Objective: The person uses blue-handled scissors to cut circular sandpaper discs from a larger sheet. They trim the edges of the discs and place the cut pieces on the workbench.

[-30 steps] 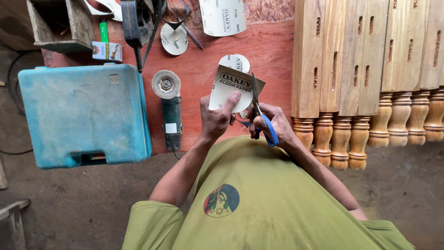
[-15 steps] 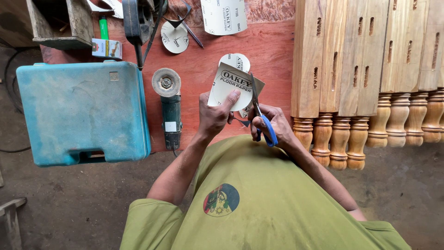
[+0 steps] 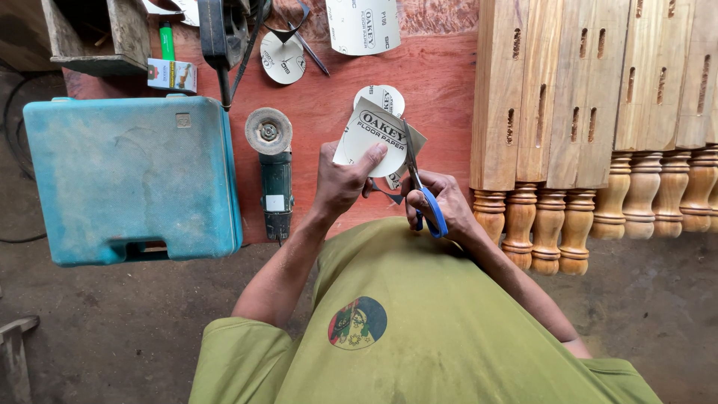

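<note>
Scissors slightly further along sandpaper

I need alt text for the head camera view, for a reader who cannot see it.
Seen from above, a person's left hand holds a sheet of sandpaper while the right hand cuts it with blue-handled scissors over a reddish board. An angle grinder and a blue tool case lie to the left, turned wooden posts to the right.

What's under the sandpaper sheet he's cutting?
Under the sheet, a round sandpaper disc shows partly, lying on the red board. Its remainder is covered.
</note>
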